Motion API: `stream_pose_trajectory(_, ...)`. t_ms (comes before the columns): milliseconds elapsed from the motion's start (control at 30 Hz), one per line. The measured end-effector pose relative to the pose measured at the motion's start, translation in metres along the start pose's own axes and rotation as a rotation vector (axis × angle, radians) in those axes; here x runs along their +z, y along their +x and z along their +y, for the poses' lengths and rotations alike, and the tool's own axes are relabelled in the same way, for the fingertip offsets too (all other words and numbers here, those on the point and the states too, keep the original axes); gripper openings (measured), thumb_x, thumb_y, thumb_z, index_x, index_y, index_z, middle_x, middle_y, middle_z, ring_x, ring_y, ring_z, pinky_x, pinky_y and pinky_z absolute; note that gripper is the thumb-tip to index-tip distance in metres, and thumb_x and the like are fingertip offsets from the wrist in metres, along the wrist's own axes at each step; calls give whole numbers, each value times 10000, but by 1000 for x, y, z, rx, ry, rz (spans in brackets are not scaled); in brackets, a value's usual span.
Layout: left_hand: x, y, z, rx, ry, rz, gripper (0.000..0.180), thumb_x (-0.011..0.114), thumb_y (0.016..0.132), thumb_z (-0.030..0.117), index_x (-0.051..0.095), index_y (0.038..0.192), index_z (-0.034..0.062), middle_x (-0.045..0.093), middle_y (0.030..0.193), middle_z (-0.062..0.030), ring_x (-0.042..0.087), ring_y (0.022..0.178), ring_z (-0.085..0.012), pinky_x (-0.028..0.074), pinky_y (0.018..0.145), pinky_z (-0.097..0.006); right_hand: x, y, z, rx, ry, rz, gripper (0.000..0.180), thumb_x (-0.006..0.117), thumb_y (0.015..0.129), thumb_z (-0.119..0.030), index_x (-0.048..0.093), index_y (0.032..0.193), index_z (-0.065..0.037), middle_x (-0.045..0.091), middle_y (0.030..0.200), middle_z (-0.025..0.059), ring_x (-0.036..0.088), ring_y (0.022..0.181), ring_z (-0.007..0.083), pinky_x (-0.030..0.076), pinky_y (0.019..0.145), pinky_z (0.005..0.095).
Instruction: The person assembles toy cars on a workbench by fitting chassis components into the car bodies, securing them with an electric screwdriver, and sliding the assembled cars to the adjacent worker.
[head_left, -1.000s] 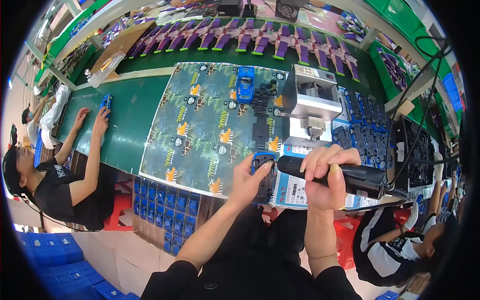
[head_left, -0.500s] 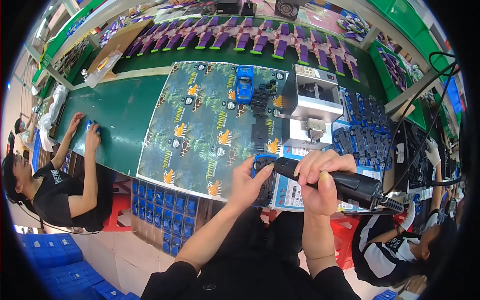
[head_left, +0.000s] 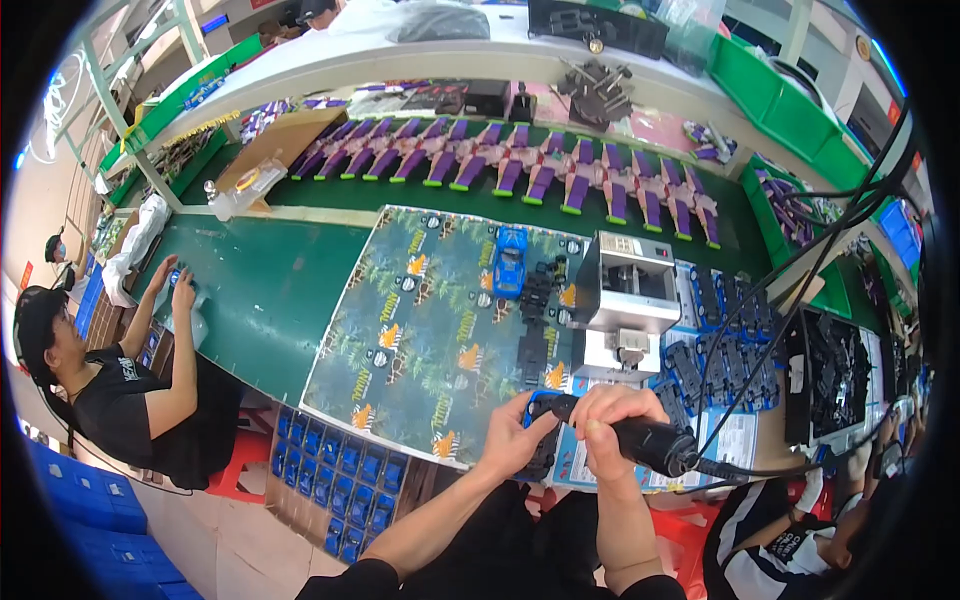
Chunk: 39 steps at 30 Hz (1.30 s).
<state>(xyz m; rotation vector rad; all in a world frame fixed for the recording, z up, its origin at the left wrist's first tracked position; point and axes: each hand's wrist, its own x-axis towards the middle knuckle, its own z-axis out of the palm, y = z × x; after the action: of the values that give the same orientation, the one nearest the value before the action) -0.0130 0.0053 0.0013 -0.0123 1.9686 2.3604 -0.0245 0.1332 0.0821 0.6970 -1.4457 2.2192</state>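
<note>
My left hand (head_left: pixel 510 442) is closed on a small toy car part (head_left: pixel 543 402), black with a blue edge, at the near edge of the patterned sheet. My right hand (head_left: pixel 606 428) is wrapped round a black electric screwdriver (head_left: pixel 655 446), held almost level. Its tip points left and meets the toy car part; my fingers hide the exact contact. Just beyond my hands stands a silver box-shaped machine (head_left: pixel 628 290). Black car parts (head_left: pixel 535 325) lie in a column to its left, beside a blue toy car (head_left: pixel 509 262).
Several blue-and-black car chassis (head_left: pixel 690 375) lie in rows right of the machine. Dark cables (head_left: pixel 790 330) hang at the right. A carton of blue car bodies (head_left: pixel 345 480) stands below the table's left side. A co-worker (head_left: pixel 130 370) sits at the left, another (head_left: pixel 790 540) at the lower right.
The view has tilted up, so the table and my hands sit lower in the picture. My right hand has closed further round the screwdriver, whose tip stays at the toy car part.
</note>
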Motion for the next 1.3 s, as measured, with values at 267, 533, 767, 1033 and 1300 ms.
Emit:
stream_pose_trajectory(267, 3, 2, 2, -33, -51, 3, 203, 685, 867, 52, 670, 1057, -19, 688, 926, -26, 592, 830, -66, 497, 742, -242, -4, -5, 3, -49, 116, 68, 204, 698, 792, 36, 519, 875, -16, 585, 693, 102, 567, 589, 193, 519, 615, 350)
stream_pose_trajectory(533, -11, 0, -6, -45, -126, 98, 263, 693, 876, 67, 651, 1131, 21, 691, 964, -38, 620, 847, -81, 511, 756, -246, -11, 10, -28, -169, 75, 69, 263, 680, 900, -226, 480, 925, -57, 519, 688, 56, 520, 539, 161, 470, 512, 307)
stream_pose_trajectory(767, -41, -2, -7, -281, -807, 2, 581, 604, 813, -72, 464, 1353, 89, 556, 1327, -172, 602, 1144, -329, 565, 874, -508, -63, 55, -49, -117, -51, 226, 172, 657, 862, -58, 501, 935, -48, 552, 700, 72, 542, 558, 143, 478, 541, 290)
stream_pose_trajectory(1033, -34, 10, -7, -324, -698, 5, 656, 609, 749, -95, 464, 1363, 86, 581, 1294, -142, 654, 1021, -270, 591, 788, -414, -73, 76, -23, -73, -213, 197, 170, 711, 842, 0, 546, 874, -24, 601, 665, 57, 578, 541, 109, 461, 509, 233)
stream_pose_trajectory(1300, -39, 10, 4, -356, -673, 38, 643, 599, 723, -110, 481, 1328, 72, 622, 1162, -130, 657, 962, -261, 583, 802, -432, -55, 92, -10, 42, -293, 172, 192, 772, 797, -18, 581, 790, -23, 583, 598, 10, 516, 458, 61, 380, 441, 206)
